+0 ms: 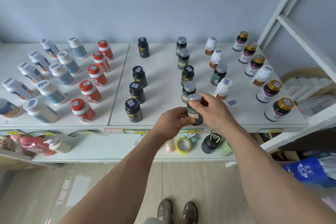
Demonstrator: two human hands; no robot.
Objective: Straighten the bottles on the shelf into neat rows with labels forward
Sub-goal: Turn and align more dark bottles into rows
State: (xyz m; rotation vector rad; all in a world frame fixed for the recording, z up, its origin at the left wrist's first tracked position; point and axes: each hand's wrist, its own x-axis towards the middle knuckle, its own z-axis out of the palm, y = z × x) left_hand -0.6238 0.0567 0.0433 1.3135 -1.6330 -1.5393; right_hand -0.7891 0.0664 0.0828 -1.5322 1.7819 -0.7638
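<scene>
Both hands meet on a dark green bottle with a silver cap at the front edge of the white shelf: the left hand grips its lower body while the right hand pinches the cap from the side. Behind it runs a column of similar silver-capped bottles, with black bottles to the left and red-capped bottles further left. A roll of yellow tape lies on the lower ledge below the hands.
</scene>
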